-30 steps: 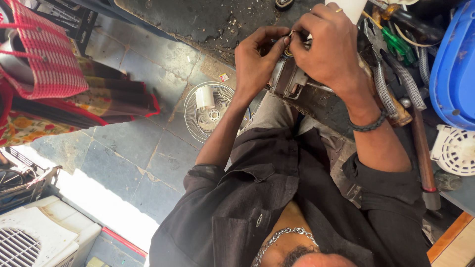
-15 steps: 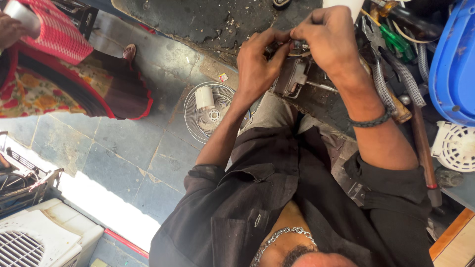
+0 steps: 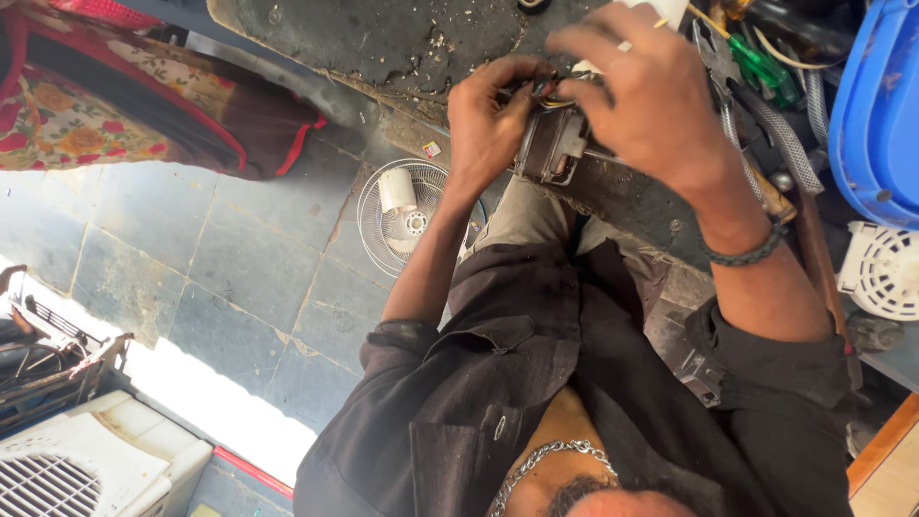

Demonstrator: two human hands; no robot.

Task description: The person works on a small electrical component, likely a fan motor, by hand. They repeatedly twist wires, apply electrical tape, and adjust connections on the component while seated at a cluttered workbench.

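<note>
My left hand (image 3: 493, 120) has its grip closed on the end of the motor (image 3: 553, 144), which sits at the edge of the bench (image 3: 383, 38). My right hand (image 3: 651, 96) covers the motor's top, fingers curled; what they pinch I cannot tell. A fan guard (image 3: 402, 215) lies on the floor below.

We see a grey tiled floor (image 3: 239, 287), a bright sunlit strip (image 3: 201, 397) at lower left, our dark, chipped workbench (image 3: 383, 38) across the top
</note>
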